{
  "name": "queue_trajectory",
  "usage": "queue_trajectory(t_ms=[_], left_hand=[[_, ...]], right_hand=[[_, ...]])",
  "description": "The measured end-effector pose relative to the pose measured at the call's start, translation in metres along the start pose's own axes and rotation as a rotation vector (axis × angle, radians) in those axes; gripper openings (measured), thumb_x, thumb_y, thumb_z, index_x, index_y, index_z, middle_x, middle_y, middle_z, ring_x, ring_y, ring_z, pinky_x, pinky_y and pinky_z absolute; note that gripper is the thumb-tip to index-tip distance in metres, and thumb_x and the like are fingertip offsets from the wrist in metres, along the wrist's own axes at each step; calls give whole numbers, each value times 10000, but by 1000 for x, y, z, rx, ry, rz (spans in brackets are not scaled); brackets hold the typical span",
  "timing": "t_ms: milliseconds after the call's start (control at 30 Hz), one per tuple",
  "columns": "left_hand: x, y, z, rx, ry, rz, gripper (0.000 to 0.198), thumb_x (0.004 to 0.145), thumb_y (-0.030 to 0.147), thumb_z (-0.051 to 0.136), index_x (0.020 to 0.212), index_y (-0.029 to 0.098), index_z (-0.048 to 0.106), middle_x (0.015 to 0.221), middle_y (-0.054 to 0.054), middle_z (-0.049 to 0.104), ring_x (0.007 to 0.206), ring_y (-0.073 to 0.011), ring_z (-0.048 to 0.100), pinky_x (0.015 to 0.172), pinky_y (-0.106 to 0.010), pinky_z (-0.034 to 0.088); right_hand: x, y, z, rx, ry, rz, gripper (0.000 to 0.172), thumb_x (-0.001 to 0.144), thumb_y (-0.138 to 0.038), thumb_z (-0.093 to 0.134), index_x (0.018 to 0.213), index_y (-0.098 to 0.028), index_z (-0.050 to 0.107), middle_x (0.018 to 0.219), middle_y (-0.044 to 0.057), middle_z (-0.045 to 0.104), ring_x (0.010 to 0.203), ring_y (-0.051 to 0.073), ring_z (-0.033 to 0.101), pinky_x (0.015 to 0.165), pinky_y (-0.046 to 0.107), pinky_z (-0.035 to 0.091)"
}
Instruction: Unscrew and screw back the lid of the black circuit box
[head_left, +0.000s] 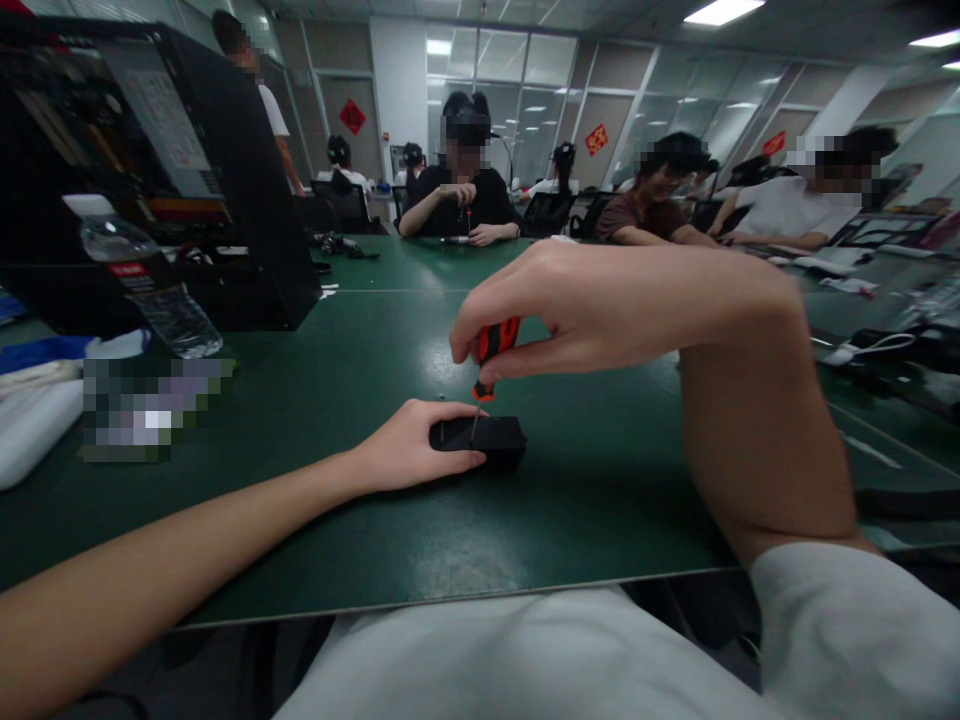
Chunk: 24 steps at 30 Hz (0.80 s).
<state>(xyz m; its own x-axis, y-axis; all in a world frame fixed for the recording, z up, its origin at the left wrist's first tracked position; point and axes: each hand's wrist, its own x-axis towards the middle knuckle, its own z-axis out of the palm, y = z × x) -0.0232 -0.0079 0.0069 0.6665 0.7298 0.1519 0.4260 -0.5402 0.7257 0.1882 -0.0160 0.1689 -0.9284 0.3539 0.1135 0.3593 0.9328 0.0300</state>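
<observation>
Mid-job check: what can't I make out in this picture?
Head view: tip of the screwdriver, too small and dark against the black block.
Head view: left end of the block, hidden by the left hand.
Head view: top of the screwdriver's handle, covered by the right hand.
Head view: rest of the computer case, cut off by the left edge.

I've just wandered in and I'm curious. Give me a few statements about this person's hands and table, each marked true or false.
1. The right hand holds an orange-red and black screwdriver. True.
2. The left hand holds nothing. False: it grips a black block.
3. The screwdriver points down toward the black block. True.
4. The tabletop is white. False: it is green.
5. The water bottle stands right of the black block. False: it stands to the left.
</observation>
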Motion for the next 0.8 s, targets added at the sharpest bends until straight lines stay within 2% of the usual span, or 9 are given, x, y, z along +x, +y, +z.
queue_trajectory(t_ms=[167,300,400,467,600,667,733,800], left_hand=[[0,-2,1,27,19,61,460,841,363,753,1253,170,683,1126,-60,753,1014,-245,706,895,-332,528],[-3,-3,4,74,152,318,355,884,304,708,1212,169,695,1202,-108,721,1094,-256,682,950,-358,533],[-5,-1,8,49,216,458,202,951,220,613,1106,168,732,1155,-105,729,1060,-218,695,947,-332,541],[-5,-1,9,27,247,470,185,973,187,573,1037,165,745,1095,-95,740,1015,-193,705,921,-304,550],[-5,-1,10,27,264,449,173,968,206,587,930,164,750,985,-75,743,921,-175,704,854,-277,559],[-5,-1,10,37,248,405,177,970,230,590,928,168,750,962,-70,744,897,-176,702,844,-285,560],[-6,-1,10,36,230,370,187,977,246,582,938,171,749,976,-74,749,917,-184,707,863,-299,561],[-6,-1,10,31,222,377,198,984,243,566,944,171,746,998,-82,751,947,-190,707,876,-305,563]], right_hand=[[1,0,-2,77,-48,-46,186,947,-202,565,1072,-183,701,975,-7,710,830,106,631,713,227,454],[0,-8,-4,133,-110,-128,186,924,-145,574,1061,-177,696,1057,6,685,895,100,619,761,218,456],[0,-15,-2,72,-69,-76,177,978,-222,529,1005,-197,702,950,-14,676,794,88,590,692,219,433],[0,-19,-1,40,-54,-57,210,975,-189,498,1031,-204,700,1006,-12,662,815,86,587,696,219,431],[0,-22,1,-1,-21,-106,278,917,-130,543,1152,-207,670,1332,49,555,1064,154,585,807,253,463],[1,-23,2,-33,15,-98,232,957,-196,553,1166,-194,655,1307,73,569,1054,171,584,810,275,464],[4,-24,3,-54,63,-85,231,989,-245,542,1187,-174,640,1189,73,621,975,163,590,783,277,452],[7,-24,5,-61,97,-63,208,997,-198,513,1148,-154,649,1049,55,649,902,148,581,748,268,433]])
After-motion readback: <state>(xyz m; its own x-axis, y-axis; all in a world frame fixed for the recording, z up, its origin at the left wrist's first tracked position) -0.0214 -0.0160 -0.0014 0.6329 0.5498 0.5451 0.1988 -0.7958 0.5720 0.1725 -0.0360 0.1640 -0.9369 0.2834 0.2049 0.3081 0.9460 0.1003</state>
